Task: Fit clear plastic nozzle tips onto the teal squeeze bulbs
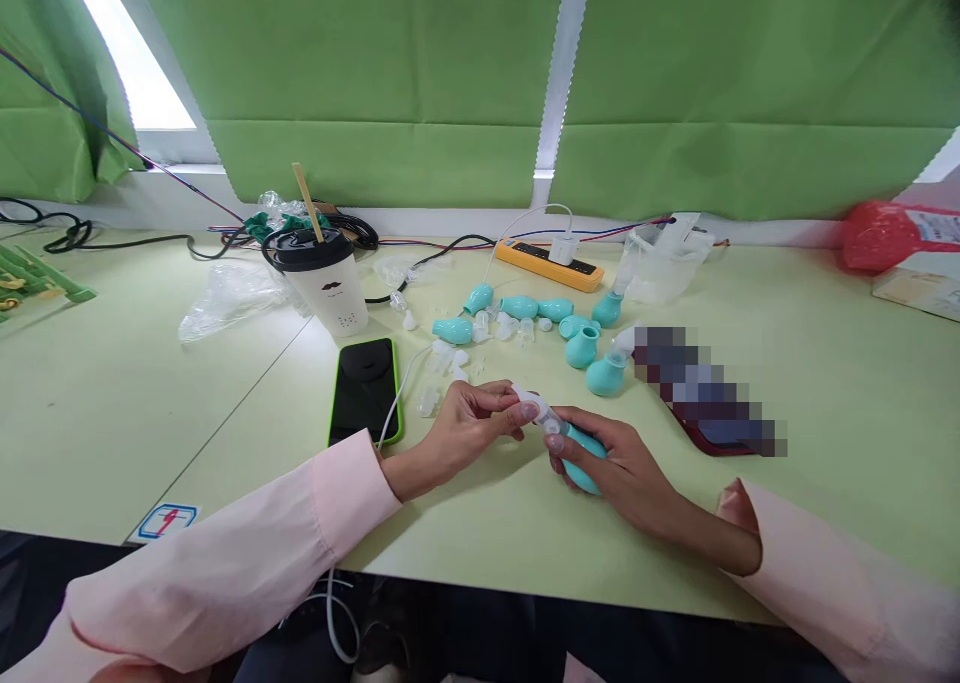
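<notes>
My right hand [630, 468] is wrapped around a teal squeeze bulb [585, 460], held just above the table's front part. A whitish translucent nozzle [534, 403] points up and left from the bulb's neck, and my left hand [472, 423] pinches it between thumb and fingers. The exact fit at the neck is partly covered by fingertips. Beyond my hands lie several more teal bulbs [453, 331], some on their sides. One upright bulb [606, 375] carries a clear nozzle [625, 341]. Small clear plastic pieces [429, 401] are scattered beside them.
On the left are a black phone with a green edge [365, 388] and a lidded paper cup [330, 288]. A dark red phone [705, 433], partly pixelated, lies right. Behind are an orange power strip [551, 265], cables and a translucent bag [664, 268]. A white cable runs under my left arm.
</notes>
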### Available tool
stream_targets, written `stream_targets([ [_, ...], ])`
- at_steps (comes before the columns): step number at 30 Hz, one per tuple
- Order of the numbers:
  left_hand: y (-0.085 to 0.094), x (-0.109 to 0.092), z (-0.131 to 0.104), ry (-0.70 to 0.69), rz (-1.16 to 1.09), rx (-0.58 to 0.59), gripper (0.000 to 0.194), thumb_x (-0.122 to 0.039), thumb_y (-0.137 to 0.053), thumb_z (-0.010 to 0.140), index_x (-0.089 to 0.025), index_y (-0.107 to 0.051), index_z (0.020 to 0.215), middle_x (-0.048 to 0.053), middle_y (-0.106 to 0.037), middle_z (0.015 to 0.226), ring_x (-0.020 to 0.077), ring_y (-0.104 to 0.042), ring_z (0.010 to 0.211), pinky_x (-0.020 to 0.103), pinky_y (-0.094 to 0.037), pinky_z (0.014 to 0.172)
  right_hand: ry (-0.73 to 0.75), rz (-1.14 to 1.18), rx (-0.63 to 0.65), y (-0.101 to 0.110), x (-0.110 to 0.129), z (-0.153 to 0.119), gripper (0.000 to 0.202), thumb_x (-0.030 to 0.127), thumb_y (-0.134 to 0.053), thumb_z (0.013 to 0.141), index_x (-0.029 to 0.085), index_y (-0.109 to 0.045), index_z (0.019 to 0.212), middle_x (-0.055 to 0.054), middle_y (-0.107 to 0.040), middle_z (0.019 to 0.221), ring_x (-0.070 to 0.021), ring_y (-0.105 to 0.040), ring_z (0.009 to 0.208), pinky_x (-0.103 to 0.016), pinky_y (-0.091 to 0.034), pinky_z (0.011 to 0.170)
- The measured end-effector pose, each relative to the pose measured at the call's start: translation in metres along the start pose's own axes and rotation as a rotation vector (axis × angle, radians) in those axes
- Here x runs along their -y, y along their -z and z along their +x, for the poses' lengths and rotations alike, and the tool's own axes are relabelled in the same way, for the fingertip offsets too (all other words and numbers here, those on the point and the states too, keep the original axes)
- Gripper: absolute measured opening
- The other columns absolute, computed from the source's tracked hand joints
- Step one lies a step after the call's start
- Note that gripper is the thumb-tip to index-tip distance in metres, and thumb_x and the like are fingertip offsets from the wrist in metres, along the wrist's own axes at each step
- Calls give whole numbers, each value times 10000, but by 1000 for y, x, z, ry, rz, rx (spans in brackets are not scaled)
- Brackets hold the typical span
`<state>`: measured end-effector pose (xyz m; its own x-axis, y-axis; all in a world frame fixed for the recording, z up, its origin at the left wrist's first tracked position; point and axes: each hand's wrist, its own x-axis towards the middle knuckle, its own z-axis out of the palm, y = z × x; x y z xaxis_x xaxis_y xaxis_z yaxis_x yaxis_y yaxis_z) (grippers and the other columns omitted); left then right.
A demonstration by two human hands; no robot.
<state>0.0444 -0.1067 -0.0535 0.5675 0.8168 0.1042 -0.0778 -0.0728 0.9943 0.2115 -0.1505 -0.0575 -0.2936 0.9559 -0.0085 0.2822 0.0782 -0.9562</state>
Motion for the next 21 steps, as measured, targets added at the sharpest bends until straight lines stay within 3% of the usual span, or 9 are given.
stream_targets([
  [9, 6, 11, 8, 55, -239, -42, 260, -336, -559, 717, -106, -646, 631, 44, -507, 733, 116, -484, 703, 228, -426, 576, -182, 339, 124, 0, -2, 9, 365, 462, -465, 757, 161, -495, 961, 23, -498, 561, -78, -467, 396, -192, -357, 352],
  [14, 4, 7, 5, 27, -146, -75, 226, -332, -595, 683, -126, -667, 740, 39, -521, 737, 112, -492, 699, 210, -428, 562, -242, 499, 187, -3, -4, 7, 365, 467, -456, 763, 150, -486, 942, 37, -485, 516, -68, -455, 348, -164, -309, 305],
  [21, 2, 3, 2, 0, 4, -67, 281, -382, -571, 688, -121, -676, 677, 61, -541, 738, 115, -487, 674, 195, -428, 507, -258, 558, 207, -5, -5, 6, 301, 455, -450, 774, 172, -482, 872, 48, -478, 501, -59, -436, 331, -159, -295, 299],
])
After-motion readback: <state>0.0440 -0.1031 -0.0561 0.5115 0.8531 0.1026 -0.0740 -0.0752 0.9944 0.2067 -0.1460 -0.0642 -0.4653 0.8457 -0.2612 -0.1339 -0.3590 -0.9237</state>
